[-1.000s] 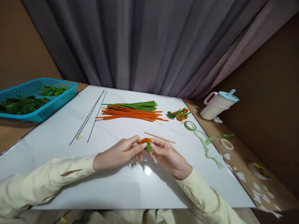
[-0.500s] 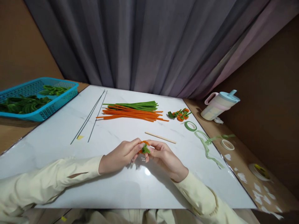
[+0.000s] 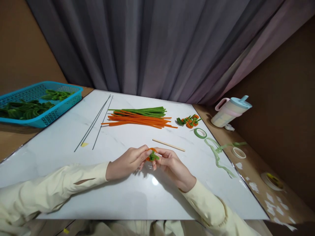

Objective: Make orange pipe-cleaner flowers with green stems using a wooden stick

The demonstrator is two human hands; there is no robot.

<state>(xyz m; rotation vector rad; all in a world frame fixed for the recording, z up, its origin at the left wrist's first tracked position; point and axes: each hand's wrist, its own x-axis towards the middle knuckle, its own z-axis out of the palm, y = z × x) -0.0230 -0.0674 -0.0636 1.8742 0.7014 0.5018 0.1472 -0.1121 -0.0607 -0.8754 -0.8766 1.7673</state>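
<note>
My left hand (image 3: 128,161) and my right hand (image 3: 172,165) meet over the white marble-look board (image 3: 61,147), both pinching a small orange and green pipe-cleaner piece (image 3: 152,155) between the fingertips. Most of the piece is hidden by my fingers. A wooden stick (image 3: 168,145) lies just beyond my hands. Further back lies a bundle of orange and green pipe cleaners (image 3: 139,117), and to its right a small pile of finished orange and green pieces (image 3: 189,120).
Three thin dark wires (image 3: 94,123) lie at the left of the board. A blue basket (image 3: 50,113) with green leaves stands far left. Green tape roll (image 3: 200,132), loose tape strip (image 3: 218,154), another roll (image 3: 239,152) and a lidded cup (image 3: 230,112) are on the right.
My hands have turned the small piece between the fingers and shifted slightly; less of the orange part shows now. Nothing else on the board has moved.
</note>
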